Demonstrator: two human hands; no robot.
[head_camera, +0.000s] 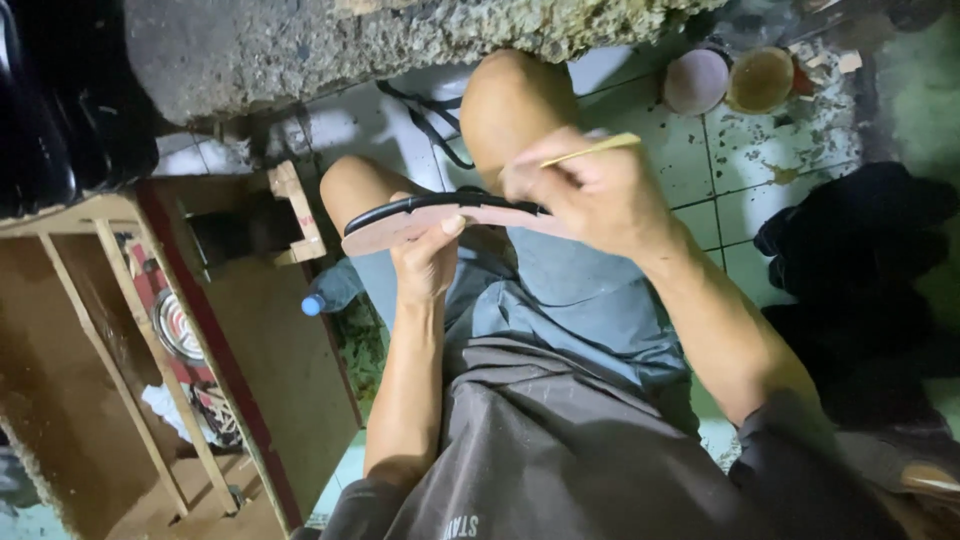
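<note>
Hidden and cropped parts around the sandal sole

My right hand (590, 190) covers the far end of the sandal sole (420, 222), and I cannot see where the thin stick (597, 149) meets it. Left of the sole, the wooden frame (120, 330) runs off the picture's edge. Right of it, the dark heap (860, 260) is too shadowed to identify; the two bowls (730, 80) hold something I can't make out.

Dressed in a dark grey-brown shirt (560, 450), loose, with faint pale scuffs over the front and small light lettering near the bottom hem. Sleeves short, ending near the elbows, forearms bare. Grey-blue shorts (570, 300) below, creased, reaching to the knees, which are bare. Left hand (428, 262) and right hand (585, 190) without gloves, rings or watch.
</note>
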